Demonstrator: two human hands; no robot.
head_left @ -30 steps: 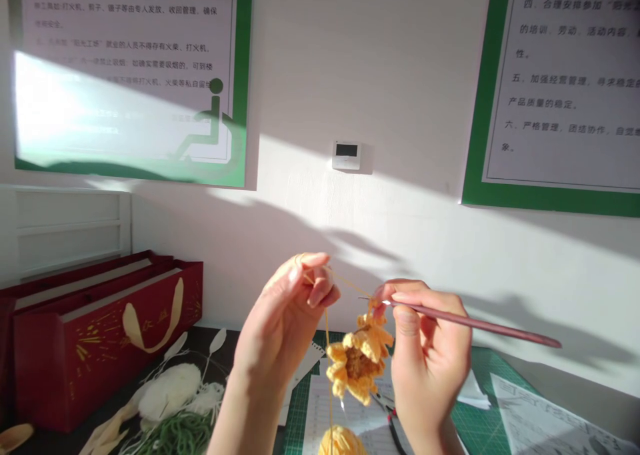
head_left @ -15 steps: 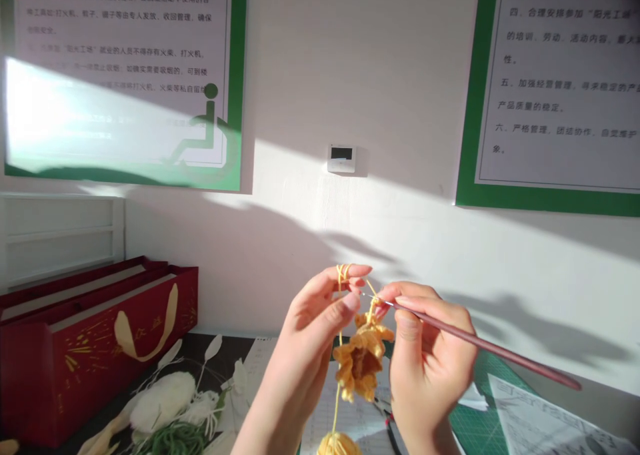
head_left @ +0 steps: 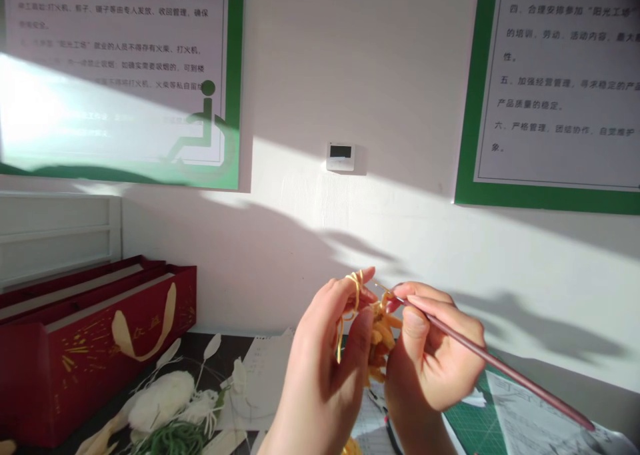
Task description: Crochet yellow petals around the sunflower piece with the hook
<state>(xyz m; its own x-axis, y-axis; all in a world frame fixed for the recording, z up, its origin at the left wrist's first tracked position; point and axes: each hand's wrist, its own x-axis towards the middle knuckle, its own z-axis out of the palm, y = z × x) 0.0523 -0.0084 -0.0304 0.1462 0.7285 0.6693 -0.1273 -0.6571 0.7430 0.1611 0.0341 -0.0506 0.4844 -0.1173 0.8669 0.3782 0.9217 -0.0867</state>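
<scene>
My right hand (head_left: 437, 348) is closed in a pen-like grip on a crochet hook (head_left: 505, 368) with a long dark reddish handle. Its thin metal tip points left, at the top of a yellow-orange crocheted flower (head_left: 381, 345). My left hand (head_left: 333, 355) pinches the flower's upper part, with yellow yarn (head_left: 356, 285) wound round its raised index finger. Part of the flower is hidden behind both hands. Below them, at the lower edge, the top of a yellow yarn ball (head_left: 351, 447) shows.
At left stand red gift bags (head_left: 125, 348) with a cream ribbon handle. White yarn (head_left: 163, 401) and green yarn (head_left: 175, 439) lie in front. Papers (head_left: 530, 408) rest on a green cutting mat (head_left: 473, 425); pliers (head_left: 390, 431) are partly hidden below my hands.
My left hand has moved right, nearer my right hand, and now covers more of the flower. The flower has turned side-on. The hook's handle end has swung lower and to the right.
</scene>
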